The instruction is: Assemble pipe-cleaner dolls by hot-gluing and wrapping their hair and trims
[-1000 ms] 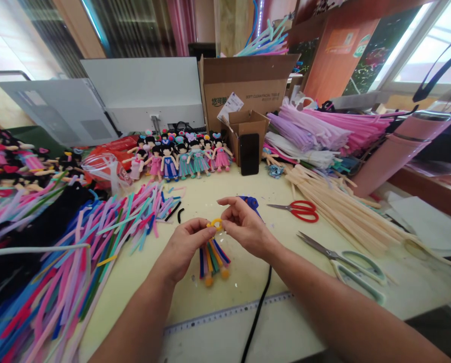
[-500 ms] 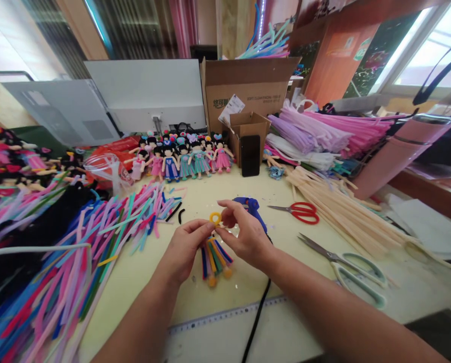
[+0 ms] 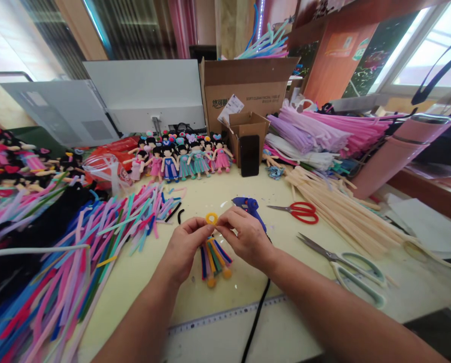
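My left hand (image 3: 183, 248) and my right hand (image 3: 244, 236) meet over the pale yellow table (image 3: 142, 282). Both pinch a small pipe-cleaner figure (image 3: 213, 254) between them. A yellow loop (image 3: 211, 218) stands up at its top, just above my fingertips. Below hang blue, green, orange and pink strips, ending in two orange balls that rest on the table. A blue glue gun (image 3: 250, 207) lies right behind my right hand, its black cable (image 3: 256, 317) running toward me.
A wide heap of coloured pipe cleaners (image 3: 59, 262) covers the left. Finished dolls (image 3: 183, 159) stand in a row at the back by a phone (image 3: 249, 155) and cardboard boxes (image 3: 248, 91). Red scissors (image 3: 299, 210), green scissors (image 3: 346, 262) and cream stems (image 3: 346, 212) lie right. A ruler (image 3: 225, 315) runs along the near edge.
The yellow loop has turned from lying flat between my fingers to standing upright. My right hand's raised fingers have closed down onto the figure; both hands shifted slightly toward me.
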### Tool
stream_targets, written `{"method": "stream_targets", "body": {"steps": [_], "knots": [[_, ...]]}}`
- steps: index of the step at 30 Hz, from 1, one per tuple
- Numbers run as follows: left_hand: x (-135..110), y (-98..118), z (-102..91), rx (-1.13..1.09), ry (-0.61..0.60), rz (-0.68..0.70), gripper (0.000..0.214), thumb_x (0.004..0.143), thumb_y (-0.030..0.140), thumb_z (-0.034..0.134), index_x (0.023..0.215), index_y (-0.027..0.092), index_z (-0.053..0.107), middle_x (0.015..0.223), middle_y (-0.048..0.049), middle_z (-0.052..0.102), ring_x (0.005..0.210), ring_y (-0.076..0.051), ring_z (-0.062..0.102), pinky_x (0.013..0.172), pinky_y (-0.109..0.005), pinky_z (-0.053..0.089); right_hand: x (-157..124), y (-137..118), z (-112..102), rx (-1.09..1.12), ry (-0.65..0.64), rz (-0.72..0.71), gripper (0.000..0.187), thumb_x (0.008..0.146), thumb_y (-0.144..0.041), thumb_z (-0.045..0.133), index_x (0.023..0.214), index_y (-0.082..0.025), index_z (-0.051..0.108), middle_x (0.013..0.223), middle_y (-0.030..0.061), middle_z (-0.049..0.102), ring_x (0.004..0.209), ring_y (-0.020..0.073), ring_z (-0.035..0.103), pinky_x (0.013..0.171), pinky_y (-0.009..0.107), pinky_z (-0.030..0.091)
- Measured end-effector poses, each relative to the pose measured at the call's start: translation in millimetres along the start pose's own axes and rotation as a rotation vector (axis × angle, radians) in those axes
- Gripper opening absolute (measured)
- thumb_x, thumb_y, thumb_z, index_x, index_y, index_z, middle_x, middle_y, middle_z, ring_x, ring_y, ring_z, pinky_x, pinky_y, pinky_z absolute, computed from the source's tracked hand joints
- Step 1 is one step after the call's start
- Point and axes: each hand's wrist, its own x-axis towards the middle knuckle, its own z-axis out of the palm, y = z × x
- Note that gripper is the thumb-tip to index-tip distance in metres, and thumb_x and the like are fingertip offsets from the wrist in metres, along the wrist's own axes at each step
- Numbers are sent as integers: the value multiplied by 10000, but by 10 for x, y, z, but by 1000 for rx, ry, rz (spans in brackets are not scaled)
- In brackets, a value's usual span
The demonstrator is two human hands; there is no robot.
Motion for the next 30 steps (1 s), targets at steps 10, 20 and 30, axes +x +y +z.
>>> {"method": "stream_targets", "body": {"steps": [10,20,30], "knots": [[-3,14,16,26,27,19,215,535,293,772,661,151,670,635,24,620,612,-103,487,611,-236,376,20,23,15,117,18,115,116,833,-175,625,731,-181,572,698,3,586,667,129,522,630,249,402],[2,51,-2,71,-30,46,184,531,290,777,627,165,682,605,32,619,604,-109,490,610,-237,386,17,91,27,231,-21,166,83,817,-166,631,735,-178,633,714,2,643,664,116,564,635,236,423],[-13,42,-12,197,-8,42,234,550,355,795,649,163,705,620,5,626,605,-135,506,593,-257,392,90,121,-30,593,-136,520,160,762,-322,633,747,-163,635,674,-18,591,614,98,504,575,231,416]]}}
